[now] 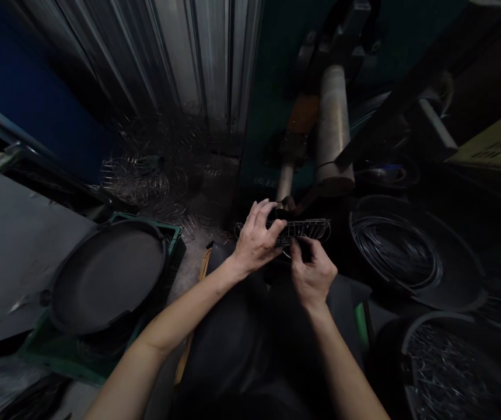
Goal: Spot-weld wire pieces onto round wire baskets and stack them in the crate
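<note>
A small wire basket or rack (309, 226) made of thin metal rods sits in front of me, just below the machine's lower electrode rod (286, 181). My left hand (256, 236) grips its left part, with thumb and fingers at the upper edge. On the near side, my right hand (314, 268) is closed in a pinch close to the basket's lower edge; whatever lies between those fingertips is too small and dark to make out. The spot where basket and machine meet is partly hidden by my left fingers.
A thick metal cylinder (335, 128) hangs from the green machine. To the left, a round black pan (110, 274) rests on a green crate (79, 361). Round black tubs with wire rings (396, 251) and small metal pieces (451, 373) stand right. Wire scraps (145, 181) litter the floor.
</note>
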The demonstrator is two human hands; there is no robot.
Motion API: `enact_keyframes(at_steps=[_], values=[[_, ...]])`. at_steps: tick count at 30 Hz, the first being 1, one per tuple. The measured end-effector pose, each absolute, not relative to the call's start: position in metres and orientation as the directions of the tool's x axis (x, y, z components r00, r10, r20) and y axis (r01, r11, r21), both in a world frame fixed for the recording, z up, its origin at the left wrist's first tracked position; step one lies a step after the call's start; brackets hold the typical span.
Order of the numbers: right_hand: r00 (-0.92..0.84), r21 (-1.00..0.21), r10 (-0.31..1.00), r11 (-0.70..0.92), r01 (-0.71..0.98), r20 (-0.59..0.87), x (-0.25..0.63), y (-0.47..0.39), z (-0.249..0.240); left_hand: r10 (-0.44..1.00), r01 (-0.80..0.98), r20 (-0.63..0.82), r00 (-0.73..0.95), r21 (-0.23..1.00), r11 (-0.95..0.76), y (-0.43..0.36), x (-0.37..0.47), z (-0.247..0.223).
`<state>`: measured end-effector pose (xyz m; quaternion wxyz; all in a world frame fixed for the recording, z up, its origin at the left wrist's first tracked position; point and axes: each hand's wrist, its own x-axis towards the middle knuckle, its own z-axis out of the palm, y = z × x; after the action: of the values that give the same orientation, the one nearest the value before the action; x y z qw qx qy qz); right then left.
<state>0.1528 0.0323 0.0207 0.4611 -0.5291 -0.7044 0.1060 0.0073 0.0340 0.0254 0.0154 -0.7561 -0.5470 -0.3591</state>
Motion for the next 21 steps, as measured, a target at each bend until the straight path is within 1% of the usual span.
enact_keyframes(at_steps=[5,11,15,21], values=[[0.000,-0.651,0.857,0.392,0.650,0.515,0.154,0.035,0.020,0.794,0.839,0.592,0.136,0.357,-0.410,0.036,0.009,0.027],[0.018,-0.671,0.867,0.371,0.642,0.497,0.153,0.037,0.020,0.803,0.843,0.578,0.144,0.353,-0.405,0.039,0.009,0.030],[0.009,-0.663,0.857,0.393,0.637,0.516,0.152,0.040,0.021,0.792,0.847,0.595,0.134,0.346,-0.403,0.043,0.009,0.030],[0.006,-0.643,0.851,0.391,0.658,0.524,0.151,0.045,0.021,0.806,0.845,0.575,0.139,0.355,-0.399,0.049,0.008,0.028]])
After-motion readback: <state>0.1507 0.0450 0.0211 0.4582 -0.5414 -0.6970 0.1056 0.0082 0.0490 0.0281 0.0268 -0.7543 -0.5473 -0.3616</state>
